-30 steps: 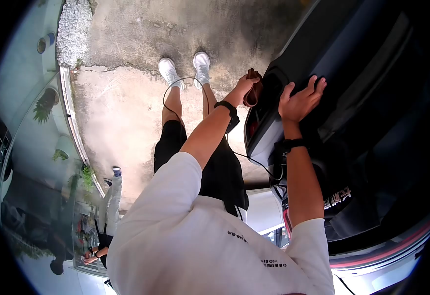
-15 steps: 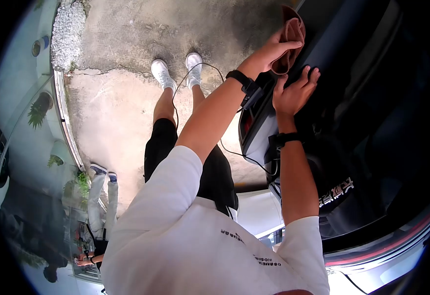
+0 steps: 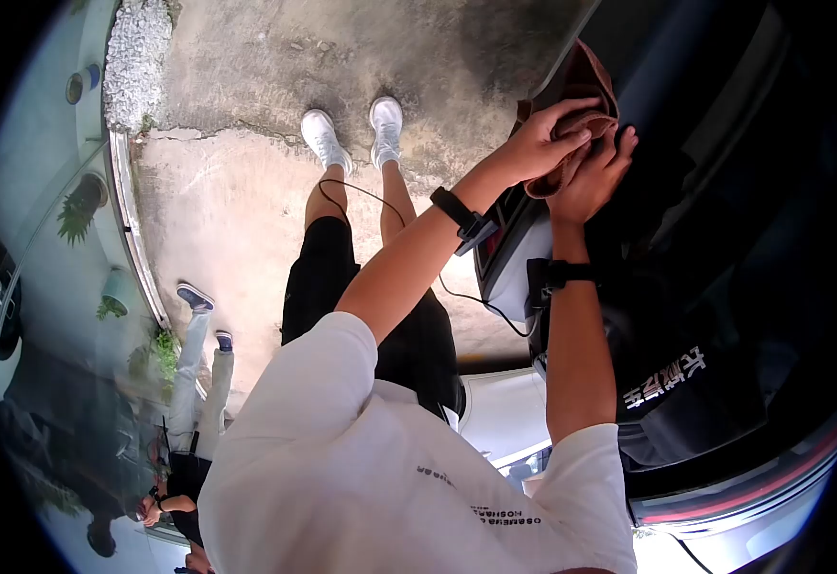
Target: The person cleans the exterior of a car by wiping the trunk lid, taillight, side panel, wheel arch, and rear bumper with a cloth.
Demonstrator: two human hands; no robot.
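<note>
A folded brown cloth (image 3: 593,81) is bunched between my two hands, above the edge of a car with its dark interior showing. My left hand (image 3: 554,142) is closed around the cloth, thumb and fingers pinching its folds. Close against it, my right hand (image 3: 586,187) has curled fingers at the cloth's lower side; its thumb is hidden behind the fabric. Under and beside the hands runs the car's grey bodywork (image 3: 519,253). Both wrists wear black straps with small devices.
A thin black cable (image 3: 481,301) loops past my legs. Inside the car lies a black item with white lettering (image 3: 667,378). At left are a person in light trousers (image 3: 189,373), potted plants (image 3: 79,209) and a glass wall. My white shoes (image 3: 387,129) stand on concrete.
My right hand has gone from spread fingers on the car to curled fingers at the cloth. My left hand and the cloth have moved slightly down, closer to it.
</note>
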